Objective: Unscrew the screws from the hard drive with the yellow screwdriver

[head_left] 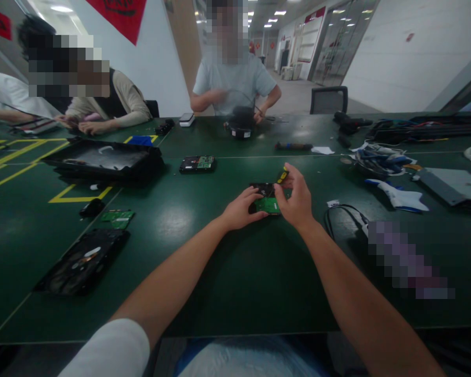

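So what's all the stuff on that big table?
hard drive with green board: one, black and green, table middle, between both hands
yellow-black tool: one, right hand's fingertips
second drive: one, black, farther back
loose board: one, green, left
opened drive: one, black, near left
tray: one, black, far left
cables: a heap, mixed colours, right
table: one, dark green
left hand: grip on drive
right hand: grip on tool

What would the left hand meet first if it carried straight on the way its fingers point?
The left hand points right and slightly away, fingertips already on the small hard drive. Just past it is the right hand, holding a yellow-and-black tool. Depth between them is unclear.
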The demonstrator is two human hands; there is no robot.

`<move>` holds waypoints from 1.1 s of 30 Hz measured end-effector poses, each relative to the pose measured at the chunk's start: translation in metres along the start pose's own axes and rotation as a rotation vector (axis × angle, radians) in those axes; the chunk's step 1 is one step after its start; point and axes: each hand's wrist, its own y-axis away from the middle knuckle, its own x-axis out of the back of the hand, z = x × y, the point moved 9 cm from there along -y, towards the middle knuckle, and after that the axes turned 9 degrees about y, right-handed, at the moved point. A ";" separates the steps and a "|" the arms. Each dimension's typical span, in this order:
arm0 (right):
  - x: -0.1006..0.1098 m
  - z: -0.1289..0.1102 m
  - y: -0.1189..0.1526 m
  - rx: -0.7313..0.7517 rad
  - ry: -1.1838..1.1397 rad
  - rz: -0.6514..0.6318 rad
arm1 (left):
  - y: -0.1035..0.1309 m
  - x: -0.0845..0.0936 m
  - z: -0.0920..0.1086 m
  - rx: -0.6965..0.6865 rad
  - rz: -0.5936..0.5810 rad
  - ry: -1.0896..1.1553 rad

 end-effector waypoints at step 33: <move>0.005 -0.001 0.000 -0.018 0.055 0.023 | 0.000 0.000 0.000 -0.010 -0.004 -0.012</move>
